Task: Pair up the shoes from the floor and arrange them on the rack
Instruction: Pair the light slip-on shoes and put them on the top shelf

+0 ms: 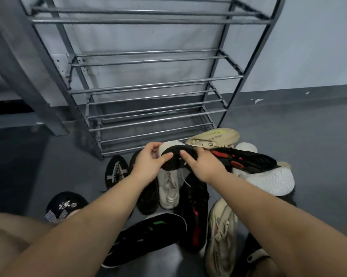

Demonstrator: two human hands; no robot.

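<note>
A grey metal shoe rack (148, 84) stands against the wall with bare shelves. In front of it, above a pile of shoes on the floor, I hold a black sneaker with a white sole (173, 156) in both hands. My left hand (148, 162) grips its toe end, thumb on top. My right hand (202, 164) holds its middle. Under my hands lie a cream sneaker (168, 188), a black sneaker with red marks (194, 212) and a black shoe with a green mark (146, 236).
Another black-and-red sneaker (246, 158) and a beige one (214, 136) lie behind my hands, with a white-soled shoe (268, 180) at the right. Black embellished flats (116, 170) (65, 204) lie on the left. A beige sneaker (222, 232) is bottom right. A grey post (25, 76) leans left.
</note>
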